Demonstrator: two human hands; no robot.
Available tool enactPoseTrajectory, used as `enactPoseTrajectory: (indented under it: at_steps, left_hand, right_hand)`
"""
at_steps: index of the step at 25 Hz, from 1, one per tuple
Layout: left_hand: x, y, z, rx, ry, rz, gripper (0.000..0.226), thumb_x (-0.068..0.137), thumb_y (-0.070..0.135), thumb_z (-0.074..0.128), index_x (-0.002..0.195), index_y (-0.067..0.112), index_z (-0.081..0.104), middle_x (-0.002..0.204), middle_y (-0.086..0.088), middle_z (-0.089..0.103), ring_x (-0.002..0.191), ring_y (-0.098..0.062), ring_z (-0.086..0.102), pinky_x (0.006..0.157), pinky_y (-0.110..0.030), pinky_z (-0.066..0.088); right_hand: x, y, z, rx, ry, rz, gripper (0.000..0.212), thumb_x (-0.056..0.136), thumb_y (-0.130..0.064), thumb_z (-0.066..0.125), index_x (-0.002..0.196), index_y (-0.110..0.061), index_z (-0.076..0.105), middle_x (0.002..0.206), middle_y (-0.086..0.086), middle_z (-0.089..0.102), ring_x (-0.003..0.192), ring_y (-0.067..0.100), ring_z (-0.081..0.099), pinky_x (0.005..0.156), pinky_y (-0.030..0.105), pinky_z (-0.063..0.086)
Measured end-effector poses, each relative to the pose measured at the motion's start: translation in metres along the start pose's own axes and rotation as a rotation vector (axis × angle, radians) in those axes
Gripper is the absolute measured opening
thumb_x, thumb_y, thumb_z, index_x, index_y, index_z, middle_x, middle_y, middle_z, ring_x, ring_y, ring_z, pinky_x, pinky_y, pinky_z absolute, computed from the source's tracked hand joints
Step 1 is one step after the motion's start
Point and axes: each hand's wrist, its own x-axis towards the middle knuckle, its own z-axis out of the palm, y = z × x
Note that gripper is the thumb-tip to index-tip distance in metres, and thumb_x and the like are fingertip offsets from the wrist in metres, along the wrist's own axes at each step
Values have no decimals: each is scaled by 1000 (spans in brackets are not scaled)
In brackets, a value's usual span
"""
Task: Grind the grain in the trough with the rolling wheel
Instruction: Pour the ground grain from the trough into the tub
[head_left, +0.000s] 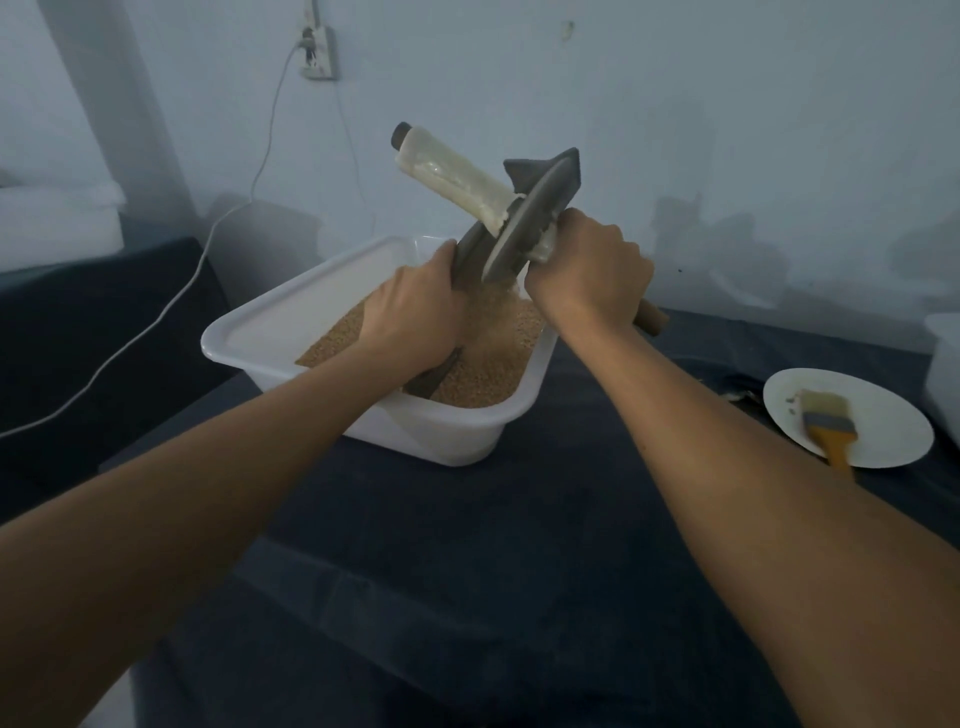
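A dark grey boat-shaped trough (523, 167) is tilted steeply, its lower tip down in a white plastic tub (291, 306) of tan grain (483, 374). My left hand (415, 312) is shut around the trough's lower half. The grey rolling wheel (524, 231) rests against the trough, and its cream-wrapped handle (447, 169) points up to the left. My right hand (592, 270) grips the wheel's other handle, whose brown end sticks out below my fist. Grain is spilling from the trough into the tub between my hands.
The tub stands on a table covered with dark blue cloth (519, 519). A white plate (883, 441) with a paintbrush (826, 415) lies at the right, beside a white container (945, 364) at the edge. A white cable (156, 322) runs to a wall socket (318, 52).
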Motion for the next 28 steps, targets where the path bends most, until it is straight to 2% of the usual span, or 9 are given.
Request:
enactPoseTrajectory:
  at_steps: [3,6,8,15,18,21,26,28]
  left_hand:
    - [4,0,4,79,5,5,56,109,19,40,163,25,26,114,-19,61,94,-36,58,78,-45,42]
    - [5,1,4,195,38,33,65,108,21,48,165,25,17,107,-17,47,85,-33,50,79,-45,40]
    - [8,0,3,272,91,70,69,106,22,53,164,24,16,107,-18,48,80,-32,47,78,-45,42]
    - [12,1,7,516,190,139,80,99,17,66,162,20,16,105,-20,52,66,-26,42,70,-40,37]
    - [11,0,9,547,185,143,84,98,18,69,162,20,15,106,-20,53,68,-26,44,71,-39,37]
    - [12,0,10,524,194,145,84,97,15,69,161,20,16,105,-19,52,66,-25,42,71,-40,36]
    - [16,1,5,558,210,155,81,96,16,71,159,19,19,94,-14,40,58,-20,33,69,-39,35]
    - [15,-2,5,553,210,153,79,98,17,69,159,20,20,94,-14,40,61,-22,37,70,-39,35]
  right_hand:
    - [-2,3,-3,66,61,35,10,81,-26,58,79,-27,49,61,-13,40,58,20,43,61,33,35]
    - [-2,6,-6,86,69,96,9,83,-25,58,78,-25,51,62,-11,45,61,23,50,60,32,35]
    - [-1,7,-7,98,61,134,6,84,-25,57,79,-22,55,65,-8,48,65,26,54,63,34,40]
    - [0,6,-14,133,104,163,5,82,-23,57,77,-24,54,62,-10,44,62,25,49,63,34,39]
    - [-3,9,-13,138,83,168,5,82,-24,58,79,-24,55,64,-8,47,65,26,51,65,35,42]
    - [-6,11,-11,140,96,157,10,82,-24,60,76,-24,52,61,-11,42,60,22,46,65,35,40]
    - [-6,11,-12,151,102,163,12,81,-23,59,74,-25,49,60,-12,42,58,22,45,64,35,39]
    - [-8,11,-13,152,107,161,13,81,-23,60,74,-26,49,60,-13,42,55,19,42,64,35,38]
